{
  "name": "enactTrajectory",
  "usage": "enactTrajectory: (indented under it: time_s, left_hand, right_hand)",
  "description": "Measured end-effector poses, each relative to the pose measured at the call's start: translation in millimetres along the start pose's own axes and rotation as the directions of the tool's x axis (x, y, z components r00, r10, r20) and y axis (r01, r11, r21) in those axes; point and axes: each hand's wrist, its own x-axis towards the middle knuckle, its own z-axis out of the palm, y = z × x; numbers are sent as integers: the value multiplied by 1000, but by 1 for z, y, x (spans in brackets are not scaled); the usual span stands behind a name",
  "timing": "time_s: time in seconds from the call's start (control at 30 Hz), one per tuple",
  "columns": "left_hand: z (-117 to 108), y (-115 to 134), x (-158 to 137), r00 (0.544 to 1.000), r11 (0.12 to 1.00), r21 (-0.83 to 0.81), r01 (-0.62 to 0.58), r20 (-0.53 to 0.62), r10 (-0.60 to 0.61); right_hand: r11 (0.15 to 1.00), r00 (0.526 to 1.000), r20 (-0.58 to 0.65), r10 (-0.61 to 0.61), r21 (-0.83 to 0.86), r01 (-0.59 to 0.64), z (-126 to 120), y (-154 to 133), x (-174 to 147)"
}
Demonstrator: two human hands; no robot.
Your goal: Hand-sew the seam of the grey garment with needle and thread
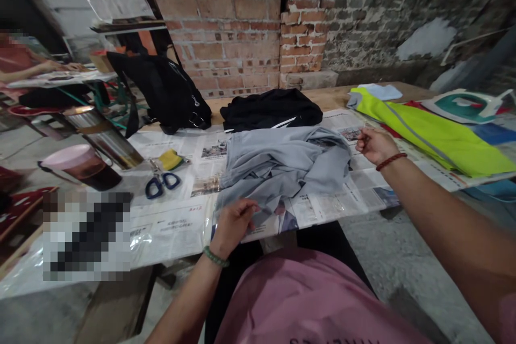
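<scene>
A grey garment [282, 158] lies crumpled on the newspaper-covered table in front of me. My left hand [236, 223], with a green bead bracelet at its wrist, is at the garment's near left corner. Its fingers are curled together, and what they hold, if anything, is too small to make out. Off the garment's right side, my right hand [377, 145] is raised with thumb and fingertips pinched. Anything between those fingertips is too fine to see. A red cord circles that wrist.
Blue-handled scissors [161, 183], a yellow cloth piece [170, 159], a lidded cup [83, 166] and a steel flask [105, 137] stand left. Behind are a black bag [161, 91] and black clothing [272, 107]. Right lie a neon-yellow garment [431, 131] and an iron [467, 106]. Another person sits far left.
</scene>
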Motion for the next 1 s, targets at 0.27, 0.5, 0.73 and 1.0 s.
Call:
enactTrajectory:
  time_s: [0.27, 0.5, 0.73, 1.0]
  left_hand:
    - [6, 15, -23, 981, 968, -224, 116, 179, -76]
    - [12, 17, -27, 977, 957, -256, 138, 196, -88]
    - [11, 17, -31, 973, 958, -245, 146, 208, -95]
    - [12, 17, -34, 976, 948, -279, 153, 195, -100]
  right_hand:
    - [958, 962, 164, -218, -150, 243, 32, 9, -55]
    - [777, 806, 539, -246, -386, 496, 55, 45, -126]
    - [400, 537, 753, -382, -389, 830, 77, 73, -153]
    - [322, 519, 806, -285, -429, 844, 91, 87, -148]
